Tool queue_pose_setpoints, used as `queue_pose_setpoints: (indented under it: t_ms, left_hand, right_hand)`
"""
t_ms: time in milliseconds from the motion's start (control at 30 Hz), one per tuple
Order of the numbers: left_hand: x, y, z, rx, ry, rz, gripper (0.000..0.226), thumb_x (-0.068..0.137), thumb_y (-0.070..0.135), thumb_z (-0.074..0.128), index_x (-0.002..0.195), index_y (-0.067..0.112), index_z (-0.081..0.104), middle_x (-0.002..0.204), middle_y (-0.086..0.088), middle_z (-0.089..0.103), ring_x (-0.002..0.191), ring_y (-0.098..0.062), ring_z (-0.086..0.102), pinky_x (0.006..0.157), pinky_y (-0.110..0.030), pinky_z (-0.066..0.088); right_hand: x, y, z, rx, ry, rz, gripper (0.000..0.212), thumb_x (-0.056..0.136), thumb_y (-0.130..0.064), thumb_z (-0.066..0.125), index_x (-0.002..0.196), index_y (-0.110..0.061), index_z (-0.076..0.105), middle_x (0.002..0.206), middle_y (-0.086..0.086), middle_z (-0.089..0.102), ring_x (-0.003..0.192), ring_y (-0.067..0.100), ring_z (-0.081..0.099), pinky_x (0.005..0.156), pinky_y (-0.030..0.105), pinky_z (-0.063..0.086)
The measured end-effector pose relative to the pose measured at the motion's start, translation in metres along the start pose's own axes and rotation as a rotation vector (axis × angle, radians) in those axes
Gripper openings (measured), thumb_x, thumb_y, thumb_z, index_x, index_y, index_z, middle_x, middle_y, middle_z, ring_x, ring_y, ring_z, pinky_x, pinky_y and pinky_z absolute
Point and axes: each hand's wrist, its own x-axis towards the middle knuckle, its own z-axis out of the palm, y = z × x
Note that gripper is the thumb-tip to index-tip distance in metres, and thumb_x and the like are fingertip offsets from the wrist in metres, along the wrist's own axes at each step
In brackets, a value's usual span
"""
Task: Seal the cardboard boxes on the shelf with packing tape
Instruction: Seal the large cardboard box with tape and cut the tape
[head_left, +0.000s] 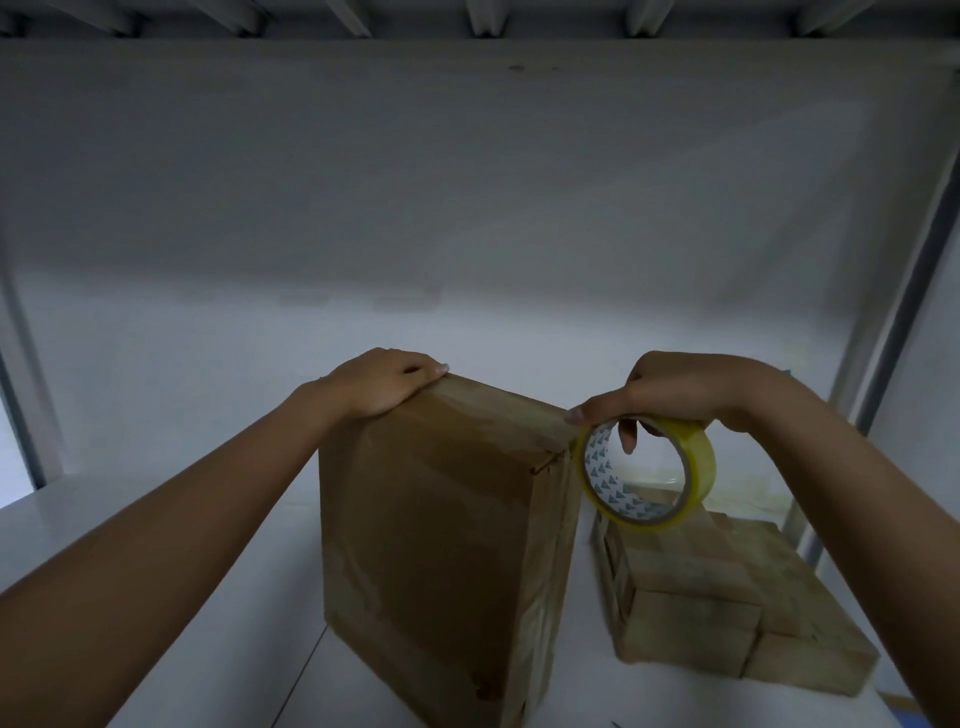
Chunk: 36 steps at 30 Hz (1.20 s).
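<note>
A tall cardboard box (441, 519) is seen standing upright on the white shelf (260, 623), at the middle of the view. Its top far corner, at eleven o'clock of the box, is clasped by the left hand (382, 382), the palm laid on the edge and the fingers bent over the far side (their tips are hidden). At one o'clock of the box, a roll of yellowish packing tape (696, 449) is held by the right hand (691, 387): fingers are hooked through the core, and the thumb is pressed against the box's top right corner. Glossy tape is already seen along the top edge. A stack of smaller cardboard boxes (727, 597) lies at four o'clock of the tall box, just beside it.
</note>
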Motion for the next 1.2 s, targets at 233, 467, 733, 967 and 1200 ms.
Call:
queue_pose_setpoints:
  t_ms: [233, 467, 733, 967, 1200]
  left_hand:
    - [-0.037, 0.070, 0.017, 0.048, 0.111, 0.064, 0.051, 0.104, 0.055, 0.025, 0.145, 0.034, 0.047, 0.161, 0.004, 0.028, 0.152, -0.022, 0.010, 0.122, -0.042, 0.006]
    - [-0.071, 0.116, 0.050, 0.220, 0.072, 0.224, 0.092, 0.070, 0.096, 0.018, 0.111, 0.024, 0.058, 0.108, 0.009, 0.062, 0.102, -0.010, 0.054, 0.110, -0.045, 0.035]
    - [-0.066, 0.098, 0.042, 0.201, 0.048, 0.317, 0.054, 0.092, 0.062, 0.049, 0.135, 0.028, 0.049, 0.130, 0.014, 0.056, 0.128, -0.004, 0.045, 0.121, -0.055, -0.003]
    - [-0.092, 0.089, 0.023, -0.249, 0.173, 0.190, 0.074, 0.084, 0.016, 0.076, 0.147, 0.023, 0.038, 0.125, 0.009, 0.050, 0.105, 0.000, 0.048, 0.082, 0.000, 0.038]
    - [-0.116, 0.129, 0.013, -0.505, 0.166, -0.014, 0.093, 0.066, 0.077, 0.048, 0.146, 0.029, 0.033, 0.094, 0.017, 0.063, 0.083, 0.004, 0.058, 0.069, -0.015, 0.046]
  right_hand:
    - [-0.005, -0.003, -0.003, 0.065, 0.044, -0.010, 0.060, 0.068, -0.074, 0.063, 0.061, -0.015, 0.072, 0.045, -0.006, 0.049, 0.048, 0.010, 0.044, 0.060, 0.026, 0.037]
    - [-0.009, -0.001, -0.001, 0.161, 0.055, 0.023, 0.067, 0.070, -0.072, 0.064, 0.073, -0.006, 0.074, 0.053, 0.000, 0.054, 0.046, 0.012, 0.048, 0.058, 0.026, 0.042]
    - [-0.018, -0.003, -0.002, 0.526, 0.103, 0.038, 0.050, 0.075, -0.057, 0.072, 0.077, -0.007, 0.074, 0.057, 0.003, 0.055, 0.049, 0.017, 0.051, 0.050, 0.026, 0.047]
    - [-0.024, -0.019, 0.001, 1.148, -0.044, -0.037, 0.020, 0.086, -0.023, 0.070, 0.096, -0.006, 0.068, 0.063, 0.006, 0.064, 0.047, 0.014, 0.059, 0.047, 0.023, 0.053]
    - [-0.027, -0.045, 0.005, 1.394, -0.173, -0.088, 0.032, 0.090, -0.011, 0.062, 0.117, 0.005, 0.056, 0.103, 0.022, 0.066, 0.080, 0.029, 0.069, 0.067, 0.043, 0.061]
